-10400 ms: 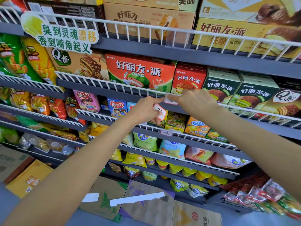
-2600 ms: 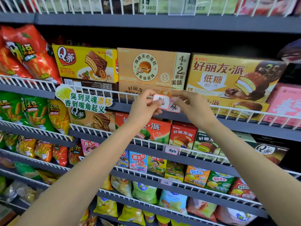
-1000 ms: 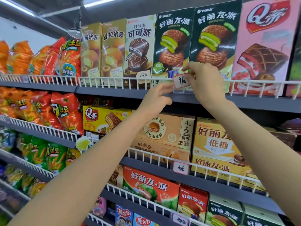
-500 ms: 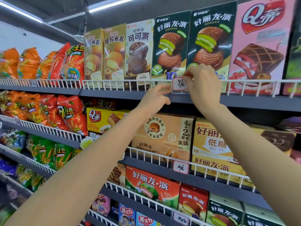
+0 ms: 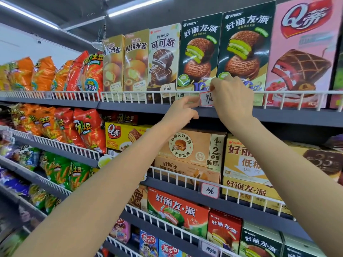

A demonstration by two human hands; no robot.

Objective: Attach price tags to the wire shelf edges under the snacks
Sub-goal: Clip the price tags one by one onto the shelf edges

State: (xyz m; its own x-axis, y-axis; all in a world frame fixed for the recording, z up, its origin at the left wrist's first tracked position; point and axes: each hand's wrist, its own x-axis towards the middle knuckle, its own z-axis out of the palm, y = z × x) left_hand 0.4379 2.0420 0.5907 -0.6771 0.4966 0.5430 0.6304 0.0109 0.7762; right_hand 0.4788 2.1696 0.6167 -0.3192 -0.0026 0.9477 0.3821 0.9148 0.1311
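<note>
A small white price tag (image 5: 206, 98) with a red border and handwritten digits sits against the white wire rail (image 5: 130, 93) of the top shelf, under two dark green pie boxes (image 5: 199, 52). My right hand (image 5: 233, 98) pinches the tag's upper right edge, fingers curled over the rail. From the left, my left hand (image 5: 181, 113) reaches up and its fingertips touch the tag's left edge. One shelf down, another tag (image 5: 209, 190) hangs on the wire rail. A third tag (image 5: 209, 248) hangs on the rail below that.
Snack boxes fill the top shelf: gold boxes (image 5: 126, 62), a pink box (image 5: 304, 51). Orange and red chip bags (image 5: 46, 73) stand at the left. Lower shelves hold tan and yellow boxes (image 5: 189, 151) and green chip bags (image 5: 61, 171). Ceiling lights run overhead.
The tag has dropped from above the top rail to sit against it. My right hand followed it down and my left hand closed in on its left edge.
</note>
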